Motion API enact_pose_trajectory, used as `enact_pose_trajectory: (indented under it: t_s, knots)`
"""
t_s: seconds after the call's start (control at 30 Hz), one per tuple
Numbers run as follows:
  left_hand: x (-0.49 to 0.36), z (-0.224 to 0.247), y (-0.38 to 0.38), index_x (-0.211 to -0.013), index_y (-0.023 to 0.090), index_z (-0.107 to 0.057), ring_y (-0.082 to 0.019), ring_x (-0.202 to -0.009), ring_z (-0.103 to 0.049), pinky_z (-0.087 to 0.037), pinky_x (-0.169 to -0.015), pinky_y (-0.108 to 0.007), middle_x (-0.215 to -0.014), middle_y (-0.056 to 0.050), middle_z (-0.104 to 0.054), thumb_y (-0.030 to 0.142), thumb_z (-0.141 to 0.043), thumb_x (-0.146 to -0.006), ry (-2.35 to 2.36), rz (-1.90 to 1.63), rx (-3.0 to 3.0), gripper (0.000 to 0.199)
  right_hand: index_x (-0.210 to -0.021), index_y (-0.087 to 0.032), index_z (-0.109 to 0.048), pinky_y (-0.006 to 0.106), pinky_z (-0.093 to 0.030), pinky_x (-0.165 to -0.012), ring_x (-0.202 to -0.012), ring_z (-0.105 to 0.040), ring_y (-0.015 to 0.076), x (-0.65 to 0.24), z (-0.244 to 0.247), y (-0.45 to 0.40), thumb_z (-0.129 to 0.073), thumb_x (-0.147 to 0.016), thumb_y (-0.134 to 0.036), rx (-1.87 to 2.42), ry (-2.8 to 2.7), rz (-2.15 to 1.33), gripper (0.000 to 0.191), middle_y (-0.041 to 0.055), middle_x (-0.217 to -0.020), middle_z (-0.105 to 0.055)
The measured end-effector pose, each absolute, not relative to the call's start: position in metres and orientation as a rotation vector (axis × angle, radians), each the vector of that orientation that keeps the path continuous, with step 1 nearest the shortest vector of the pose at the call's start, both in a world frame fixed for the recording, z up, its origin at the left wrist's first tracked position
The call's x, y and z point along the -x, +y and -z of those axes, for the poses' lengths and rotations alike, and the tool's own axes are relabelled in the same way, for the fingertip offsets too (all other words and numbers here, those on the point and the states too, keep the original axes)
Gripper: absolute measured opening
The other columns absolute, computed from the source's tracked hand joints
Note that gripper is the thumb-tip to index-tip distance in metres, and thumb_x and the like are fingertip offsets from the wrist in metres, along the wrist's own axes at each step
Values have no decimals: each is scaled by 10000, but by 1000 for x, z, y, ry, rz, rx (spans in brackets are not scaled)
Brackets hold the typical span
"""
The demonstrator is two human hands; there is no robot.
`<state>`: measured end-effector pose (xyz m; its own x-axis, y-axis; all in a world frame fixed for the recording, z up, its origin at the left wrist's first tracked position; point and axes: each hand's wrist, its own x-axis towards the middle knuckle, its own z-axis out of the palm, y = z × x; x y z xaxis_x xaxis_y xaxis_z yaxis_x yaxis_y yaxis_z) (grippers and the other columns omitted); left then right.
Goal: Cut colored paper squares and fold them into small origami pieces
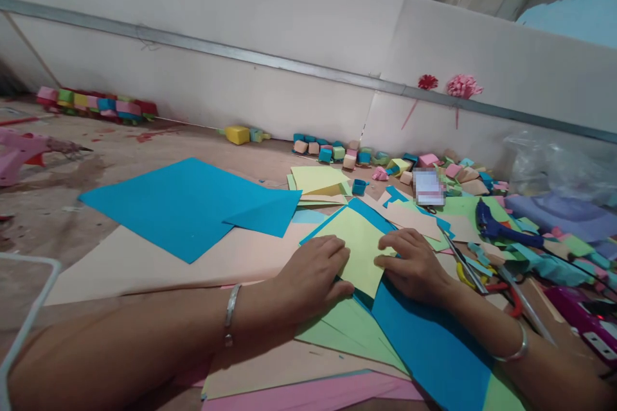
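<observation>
A pale yellow paper square (362, 245) lies on blue paper (429, 340) in front of me. My left hand (313, 276) rests on its left edge, fingers together and bent, thumb pointing right. At its right edge is my right hand (414, 263), with fingers curled and the fingertips on the yellow paper. Under both hands, green sheets (357, 331) and peach sheets (260, 369) are layered. A large blue sheet (187, 209) lies to the left, with a smaller blue piece (270, 210) overlapping it.
Scissors (465, 263), a blue glue gun (501, 225), paper scraps and a purple power strip (581, 321) lie on the right. A pink glue gun (24, 151) sits at far left. Small folded paper boxes (332, 153) line the wall.
</observation>
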<state>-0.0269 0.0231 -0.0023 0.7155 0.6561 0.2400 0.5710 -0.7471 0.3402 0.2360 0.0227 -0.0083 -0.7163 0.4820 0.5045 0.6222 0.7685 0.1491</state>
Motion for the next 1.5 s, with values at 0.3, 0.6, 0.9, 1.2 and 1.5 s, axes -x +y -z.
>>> enact_pose_trajectory:
  t_s: [0.3,0.6,0.9,1.2,1.5]
  knots:
    - [26,-3,28,-863,171,-666,-245,-889,-601,-414,-818,-368,-928,-110,-686,306,-380,-991,864,-515,-2618,341,-999,-198,-609,366,-480,-919,-1052,-621,215,-240,7,27,-539,-940,-224,725,-2479,-327,95,109,-1082,-699]
    - [30,0,29,-1203,181,-631,-324,-1226,-503,-397,-1031,-501,-1297,-136,-603,342,-530,-937,1055,-632,-2613,327,-819,-206,-603,291,-495,-732,-796,-614,180,-249,-6,18,-463,-977,-380,833,-2377,-774,273,62,-837,-669]
    - [28,6,24,-1392,149,-490,-403,-1398,-323,-212,-1121,-675,-1445,-196,-480,159,-510,-860,1006,-416,-2719,532,-750,-211,-584,362,-496,-836,-967,-614,221,-230,4,14,-586,-884,-264,1126,-2302,-313,144,101,-1032,-643]
    - [30,12,26,-1456,213,-375,-339,-1370,-385,-294,-1139,-572,-1447,-131,-486,148,-572,-816,960,-601,-2457,673,-721,-216,-589,326,-516,-843,-1016,-647,203,-224,5,7,-651,-821,-218,1245,-2183,-572,117,82,-1103,-660]
    - [23,5,22,-1351,256,-498,-141,-842,-598,-533,-781,-297,-1185,-76,-566,50,-540,-744,914,-834,-1916,643,-735,-225,-609,330,-512,-843,-986,-660,214,-222,2,5,-663,-816,-255,1240,-2081,-632,103,65,-1077,-700]
